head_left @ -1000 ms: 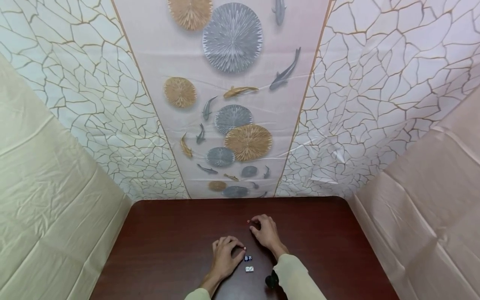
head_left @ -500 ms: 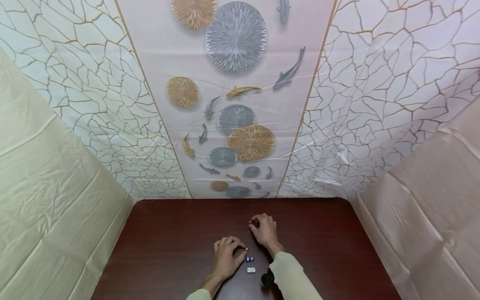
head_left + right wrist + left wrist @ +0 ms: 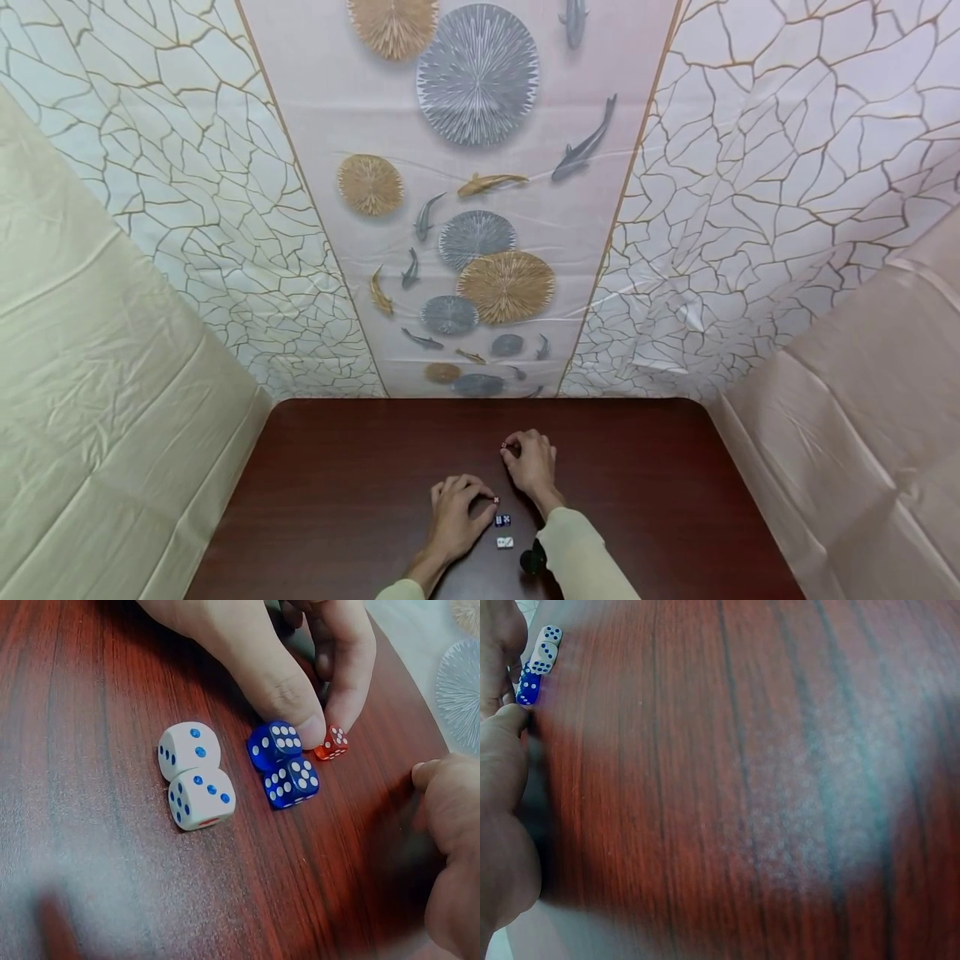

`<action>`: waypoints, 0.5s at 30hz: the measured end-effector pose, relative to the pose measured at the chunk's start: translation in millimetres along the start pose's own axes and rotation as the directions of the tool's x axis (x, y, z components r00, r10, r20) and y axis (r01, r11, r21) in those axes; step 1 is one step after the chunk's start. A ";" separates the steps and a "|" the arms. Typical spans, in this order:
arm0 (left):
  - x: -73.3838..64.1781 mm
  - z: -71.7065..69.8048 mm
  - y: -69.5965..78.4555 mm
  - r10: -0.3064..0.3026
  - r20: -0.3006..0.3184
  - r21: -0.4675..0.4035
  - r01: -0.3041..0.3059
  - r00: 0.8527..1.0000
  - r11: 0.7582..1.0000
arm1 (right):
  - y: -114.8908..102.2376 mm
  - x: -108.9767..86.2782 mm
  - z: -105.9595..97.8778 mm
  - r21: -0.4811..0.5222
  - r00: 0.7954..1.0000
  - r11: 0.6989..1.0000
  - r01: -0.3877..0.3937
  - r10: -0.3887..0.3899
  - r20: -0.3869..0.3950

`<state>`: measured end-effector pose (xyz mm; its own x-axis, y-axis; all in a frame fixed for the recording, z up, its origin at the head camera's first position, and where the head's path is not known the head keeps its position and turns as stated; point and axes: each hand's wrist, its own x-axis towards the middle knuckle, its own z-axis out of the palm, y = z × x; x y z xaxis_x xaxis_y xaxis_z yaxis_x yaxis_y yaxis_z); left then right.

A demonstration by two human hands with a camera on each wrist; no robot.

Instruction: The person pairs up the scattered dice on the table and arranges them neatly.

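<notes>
My left hand (image 3: 452,521) pinches a small red die (image 3: 333,743) between thumb and forefinger on the dark wooden table. Right beside its thumb sit two blue dice (image 3: 283,765) touching each other. Nearer the front, two white dice (image 3: 196,776) form a touching pair. Farther back, my right hand (image 3: 534,468) has thumb and forefinger around a second red die (image 3: 504,446). In the right wrist view that hand shows only in part at the right edge, its die hidden. The left wrist view catches part of the left hand, plus white and blue dice.
The reddish-brown table (image 3: 337,467) has rounded far corners. Behind it hangs a patterned cloth (image 3: 465,250) with fish and round motifs, and beige cloth (image 3: 112,400) flanks both sides. A dark round object (image 3: 533,560) is at the right sleeve.
My right thumb and forefinger have closed around the far red die, which earlier lay just left of the fingertips. The left hand stays at its die. The head view has shifted slightly.
</notes>
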<state>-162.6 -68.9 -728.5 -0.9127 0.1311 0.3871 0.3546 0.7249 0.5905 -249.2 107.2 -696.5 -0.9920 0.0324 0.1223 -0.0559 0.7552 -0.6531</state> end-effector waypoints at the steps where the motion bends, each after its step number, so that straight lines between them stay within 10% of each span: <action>1: -0.1 0.2 0.2 0.005 -0.006 0.001 -0.005 1.000 1.000 | 0.8 0.1 0.3 0.004 1.000 1.000 0.000 0.000 -0.003; 15: -0.8 1.4 -0.8 0.033 -0.042 0.017 -0.032 0.999 0.999 | 7.2 -7.8 -24.3 0.083 0.996 0.994 0.064 -0.069 0.053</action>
<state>-162.4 -68.6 -730.2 -0.8911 0.1264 0.4359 0.3803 0.7320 0.5653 -239.1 128.3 -684.0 -0.9904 -0.0543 0.1275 -0.1289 0.6989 -0.7035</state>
